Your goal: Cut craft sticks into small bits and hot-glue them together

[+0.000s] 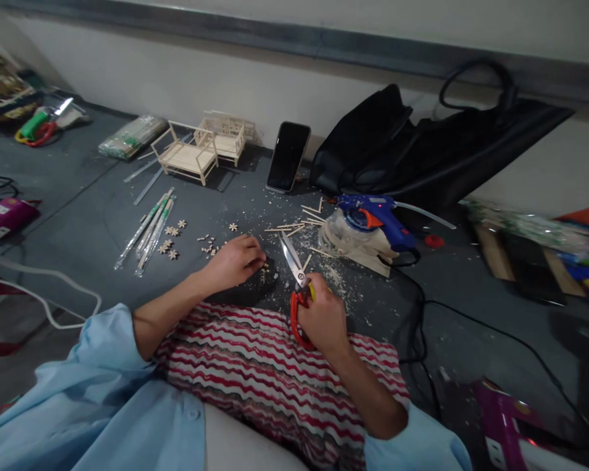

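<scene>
- Nearest the lens: red-and-white striped cloth (275, 366) spread over the lap, flanked by two light-blue sleeves (103, 405), both pushed up to the elbow, probably to keep the cuffs out of the litter.
- Grips one pair of red-handled scissors (297, 288) in the right hand (324, 320), fist closed through the loops. Blades slightly parted and aimed away from the body, low over the floor just past the cloth's edge.
- Rests the left hand (235, 261) knuckles-up, fingers curled down to the floor. Cannot tell whether anything is pinched beneath.
- Scattered between and beyond both hands: wood chips (336, 278), too many to count, thickest beside the blades.
- Left of that hand: about six flower-shaped wooden cutouts (171, 239), loose, and about four clear sleeves of sticks (150, 232) fanned alongside, all near enough to pick up.
- Ahead of the blades: several loose sticks (299, 227), overlapping, uncountable.
- One blue glue gun (373, 216), propped on a pale stand, apparently to hold the nozzle off the floor.
- Set back by the wall, seemingly out of harm's way: two miniature wooden furniture pieces (201, 150).
- One smartphone (288, 157), dark, leaning on the wall, and one black bag (422, 150) slumped beside it.
</scene>
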`<state>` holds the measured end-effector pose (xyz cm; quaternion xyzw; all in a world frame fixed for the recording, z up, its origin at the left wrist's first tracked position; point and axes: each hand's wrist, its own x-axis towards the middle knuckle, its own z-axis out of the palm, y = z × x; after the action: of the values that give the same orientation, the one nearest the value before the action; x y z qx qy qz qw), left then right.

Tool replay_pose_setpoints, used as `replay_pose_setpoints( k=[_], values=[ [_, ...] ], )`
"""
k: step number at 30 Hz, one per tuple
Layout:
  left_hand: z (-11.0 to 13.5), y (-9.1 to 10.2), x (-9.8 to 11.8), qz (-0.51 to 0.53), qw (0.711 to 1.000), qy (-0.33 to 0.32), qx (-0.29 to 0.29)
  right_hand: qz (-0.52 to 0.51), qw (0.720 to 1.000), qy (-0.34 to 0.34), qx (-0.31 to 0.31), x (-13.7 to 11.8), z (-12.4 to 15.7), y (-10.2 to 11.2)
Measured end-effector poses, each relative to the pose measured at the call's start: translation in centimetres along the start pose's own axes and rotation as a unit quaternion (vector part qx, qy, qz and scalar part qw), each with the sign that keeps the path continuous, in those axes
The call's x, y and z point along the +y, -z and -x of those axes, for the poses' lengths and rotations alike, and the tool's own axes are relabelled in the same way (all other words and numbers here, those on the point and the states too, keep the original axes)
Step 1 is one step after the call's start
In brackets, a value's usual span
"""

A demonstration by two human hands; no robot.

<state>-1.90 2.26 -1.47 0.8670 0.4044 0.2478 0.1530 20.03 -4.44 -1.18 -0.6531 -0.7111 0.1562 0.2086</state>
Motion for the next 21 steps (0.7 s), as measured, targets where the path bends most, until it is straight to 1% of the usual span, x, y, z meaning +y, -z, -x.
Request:
replay_pose_setpoints(
  k=[5, 10, 13, 15, 17, 19, 21],
  values=[
    [0.0, -1.3, 0.0, -0.045, 0.998, -0.012, -0.03, 0.004, 1.0, -0.001, -0.001, 0.0, 0.0, 0.0],
    [-0.2, -1.6, 0.2, -0.072, 0.996, -0.017, -0.049, 0.003, 1.0, 0.002, -0.002, 0.0, 0.0, 0.0],
    [-0.3, -1.6, 0.4, -0.079, 0.996, -0.009, -0.04, -0.004, 1.0, 0.003, -0.002, 0.0, 0.0, 0.0],
    [-0.3, -1.6, 0.5, -0.054, 0.998, -0.002, -0.025, -0.009, 1.0, 0.002, -0.005, 0.1, 0.0, 0.0],
    [-0.2, -1.5, 0.7, -0.007, 1.0, 0.013, -0.01, -0.011, 1.0, 0.0, -0.005, 0.1, 0.0, 0.0],
    [-0.1, -1.4, 1.1, 0.059, 0.998, 0.034, 0.006, -0.011, 1.0, -0.002, -0.004, 0.1, 0.0, 0.0],
    [0.0, -1.2, 1.7, 0.151, 0.986, 0.067, 0.032, -0.013, 1.0, 0.0, -0.002, 0.1, 0.0, 0.0]
  ],
)
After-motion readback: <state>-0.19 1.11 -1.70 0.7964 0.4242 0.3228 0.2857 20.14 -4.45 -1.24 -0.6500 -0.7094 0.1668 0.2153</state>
